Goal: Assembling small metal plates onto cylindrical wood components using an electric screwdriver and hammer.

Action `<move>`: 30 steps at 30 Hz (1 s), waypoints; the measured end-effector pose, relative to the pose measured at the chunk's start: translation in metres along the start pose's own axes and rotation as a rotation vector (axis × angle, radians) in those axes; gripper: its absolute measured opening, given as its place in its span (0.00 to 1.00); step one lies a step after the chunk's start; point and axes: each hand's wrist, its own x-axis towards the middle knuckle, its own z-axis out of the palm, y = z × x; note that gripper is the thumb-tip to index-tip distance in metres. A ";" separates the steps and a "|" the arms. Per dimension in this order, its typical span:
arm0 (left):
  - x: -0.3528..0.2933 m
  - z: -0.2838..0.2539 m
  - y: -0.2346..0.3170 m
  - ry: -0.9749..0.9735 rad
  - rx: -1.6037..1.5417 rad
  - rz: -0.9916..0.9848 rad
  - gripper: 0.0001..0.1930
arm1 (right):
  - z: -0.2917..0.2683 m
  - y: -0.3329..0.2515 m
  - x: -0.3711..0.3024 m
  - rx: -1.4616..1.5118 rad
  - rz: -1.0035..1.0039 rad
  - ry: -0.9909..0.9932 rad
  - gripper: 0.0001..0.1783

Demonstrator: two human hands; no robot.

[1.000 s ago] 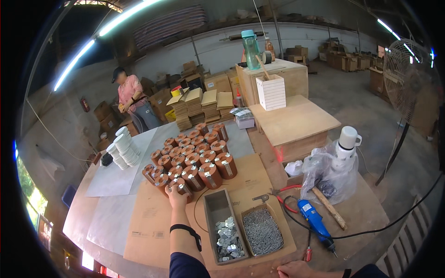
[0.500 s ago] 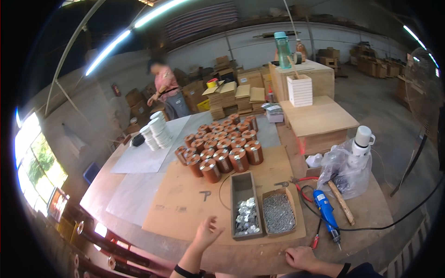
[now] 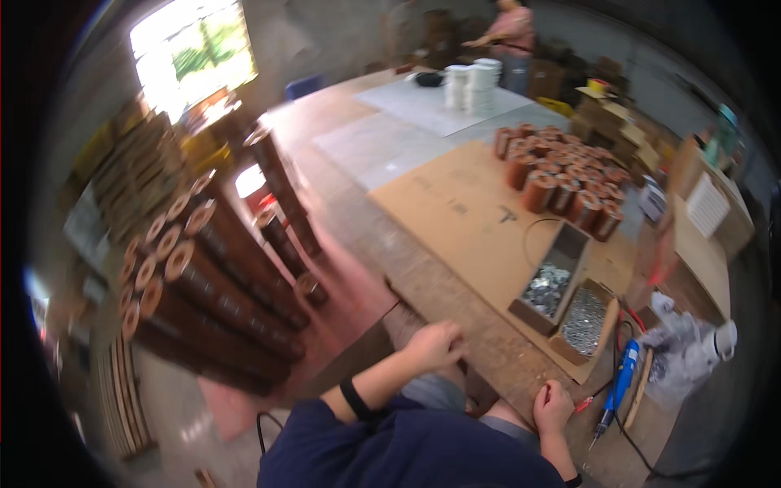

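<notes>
My left hand [image 3: 437, 346] hangs near the table's front edge, slightly blurred, its fingers loosely bent and apart with nothing seen in them. At the edge further right rests my right hand [image 3: 553, 406], curled into a fist with no object showing. Nearest to the right hand are a small red-handled tool [image 3: 583, 404] and a blue electric screwdriver [image 3: 621, 382]. Beyond the hands, a long grey box [image 3: 521, 308] holds shiny metal pieces [image 3: 548, 289]. Beside it, a cardboard box [image 3: 569, 353] is full of small grey screws or nails [image 3: 585, 321].
Tall brown tubes [image 3: 211, 309] stand in columns on a pink surface at left. Short brown cylinders [image 3: 561, 175] crowd the cardboard sheet [image 3: 439, 203]. White stacked pieces [image 3: 470, 88] stand farther back, near a person [image 3: 512, 41]. A wooden stick [image 3: 640, 389] and bagged white flask [image 3: 716, 343] lie right.
The view has swung left, bringing the tall tubes into sight. My left hand has left its place above the cardboard sheet and come back to the table edge. My right hand stays closed.
</notes>
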 end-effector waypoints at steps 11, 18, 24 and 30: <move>-0.078 -0.094 -0.138 0.182 0.314 -0.817 0.30 | 0.004 0.000 0.000 -0.013 -0.054 -0.016 0.06; -0.099 -0.101 -0.235 0.344 -0.052 -1.275 0.46 | 0.002 -0.006 0.003 -0.039 -0.056 -0.007 0.06; -0.085 -0.090 -0.296 0.396 0.017 -1.330 0.45 | 0.001 -0.004 0.003 -0.048 -0.012 0.001 0.06; -0.119 -0.059 -0.369 0.533 0.047 -1.201 0.47 | 0.003 -0.006 0.003 -0.045 -0.011 -0.001 0.05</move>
